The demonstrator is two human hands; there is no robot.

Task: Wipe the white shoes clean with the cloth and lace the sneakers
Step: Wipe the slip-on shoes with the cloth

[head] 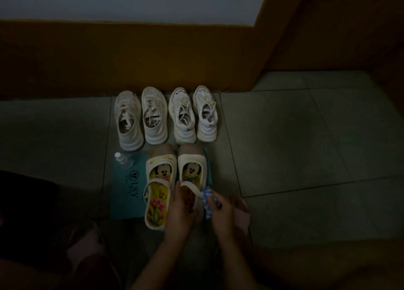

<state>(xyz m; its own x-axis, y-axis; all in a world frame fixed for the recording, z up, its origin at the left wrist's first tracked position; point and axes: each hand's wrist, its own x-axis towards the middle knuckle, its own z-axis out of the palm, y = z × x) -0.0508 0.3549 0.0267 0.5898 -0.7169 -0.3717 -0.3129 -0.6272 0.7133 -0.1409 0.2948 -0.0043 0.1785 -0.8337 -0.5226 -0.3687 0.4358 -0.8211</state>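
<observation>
Two white strap shoes with cartoon insoles lie side by side on the floor: the left one (159, 191) and the right one (191, 165). My left hand (181, 208) grips the heel part of the right shoe, fingers curled inside it. A blue-and-white cloth (208, 199) is pinched in my right hand (223, 213), pressed against that shoe's strap and outer side. Beyond them stand two pairs of white sneakers: one pair (141, 119) on the left, another pair (193, 114) on the right, laces loose.
A teal sheet (125, 193) with printed letters lies under the strap shoes. A small clear bottle (122, 159) lies at its far left corner. A brown skirting wall (131, 60) runs behind the sneakers. Pink slippers (87, 246) show at the lower left. The scene is dim.
</observation>
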